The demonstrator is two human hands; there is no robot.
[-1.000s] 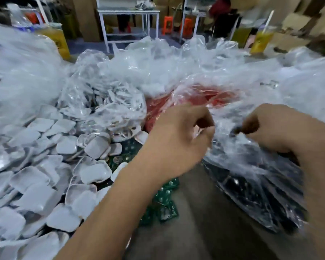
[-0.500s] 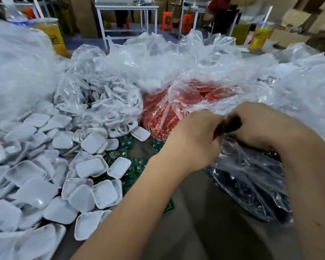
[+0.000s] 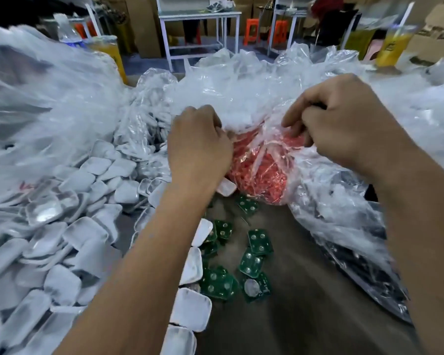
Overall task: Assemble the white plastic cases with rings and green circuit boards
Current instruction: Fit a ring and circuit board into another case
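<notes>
A clear plastic bag of small red parts [image 3: 262,172] sits at the middle of the table. My left hand [image 3: 198,147] grips the bag's crumpled mouth on its left side, fingers curled into the film. My right hand [image 3: 341,124] pinches the film on the right side of the same opening. Several white plastic cases [image 3: 69,234] lie heaped across the left of the table. Several green circuit boards [image 3: 251,262] with round silver pads lie scattered on the brown table below the bag.
A clear bag of dark parts [image 3: 356,242] lies at the right, under my right forearm. Large clear bags [image 3: 36,103] pile up left and behind. Yellow drink cups [image 3: 392,47] stand at the back right, a white table frame [image 3: 200,26] beyond.
Both hands have left the bag of dark parts and moved up and away onto the red parts bag. They now hold its mouth apart on either side.
</notes>
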